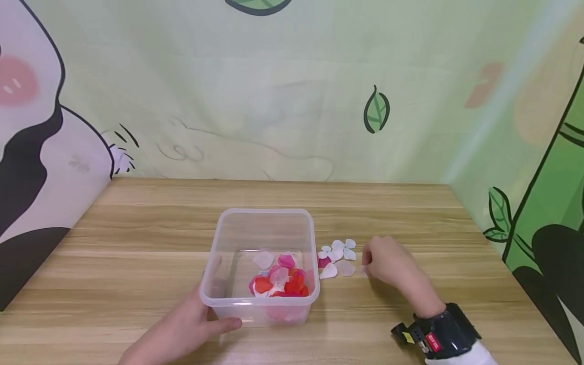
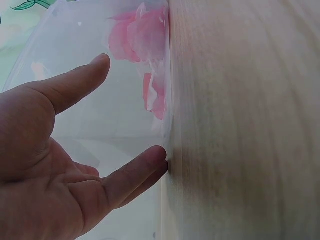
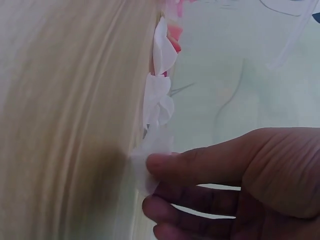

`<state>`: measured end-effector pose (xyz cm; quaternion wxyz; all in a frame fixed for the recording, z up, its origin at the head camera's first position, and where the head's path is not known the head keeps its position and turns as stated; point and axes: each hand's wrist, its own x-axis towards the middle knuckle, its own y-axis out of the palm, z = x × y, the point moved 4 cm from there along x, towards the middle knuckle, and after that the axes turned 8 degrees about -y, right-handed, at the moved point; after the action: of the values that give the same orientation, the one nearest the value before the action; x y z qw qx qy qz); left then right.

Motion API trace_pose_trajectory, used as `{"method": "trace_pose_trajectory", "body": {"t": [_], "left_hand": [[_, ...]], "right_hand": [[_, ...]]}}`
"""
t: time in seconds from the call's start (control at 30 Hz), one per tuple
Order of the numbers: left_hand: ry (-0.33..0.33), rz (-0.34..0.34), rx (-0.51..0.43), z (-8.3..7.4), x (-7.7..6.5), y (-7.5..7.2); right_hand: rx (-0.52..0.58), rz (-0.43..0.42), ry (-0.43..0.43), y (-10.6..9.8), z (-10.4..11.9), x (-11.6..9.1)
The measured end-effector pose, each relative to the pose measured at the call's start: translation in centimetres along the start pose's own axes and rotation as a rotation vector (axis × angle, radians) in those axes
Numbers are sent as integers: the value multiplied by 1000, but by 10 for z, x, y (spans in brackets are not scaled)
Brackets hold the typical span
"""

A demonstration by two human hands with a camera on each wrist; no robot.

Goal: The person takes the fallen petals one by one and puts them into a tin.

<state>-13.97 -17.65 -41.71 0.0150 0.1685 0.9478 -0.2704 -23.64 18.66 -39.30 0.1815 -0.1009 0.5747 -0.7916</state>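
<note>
A clear plastic container (image 1: 257,302) stands on the wooden table, with red, pink and white petals (image 1: 279,278) inside. My left hand (image 1: 189,319) rests against its near left corner, thumb along the front wall and the other fingers at the left side. In the left wrist view those fingers (image 2: 135,175) look fairly straight and spread. To the right of the container, my right hand (image 1: 393,264) is low over the table. Its thumb and fingers pinch a thin whitish petal (image 3: 150,145), seen in the right wrist view.
Several white petals (image 1: 337,251) and a dark pink one (image 1: 323,262) lie on the table (image 1: 150,223) between the container and my right hand. A printed cloth backdrop (image 1: 274,101) with leaves rises behind the table. A black camera strap (image 1: 444,332) circles the right wrist.
</note>
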Motion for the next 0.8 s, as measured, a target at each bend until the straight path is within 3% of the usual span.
{"method": "trace_pose_trajectory", "body": {"t": [0.33,0.6,0.8], "left_hand": [[11,-3,-6,0,0,-1],[-38,-1,19,0,1,-1],[-42,3,10,1,1,-1]], "right_hand": [[27,-120,-48,-10,8,1],[79,-222,-92,-19,20,1],[95,-324,-186,-25,36,-2]]}}
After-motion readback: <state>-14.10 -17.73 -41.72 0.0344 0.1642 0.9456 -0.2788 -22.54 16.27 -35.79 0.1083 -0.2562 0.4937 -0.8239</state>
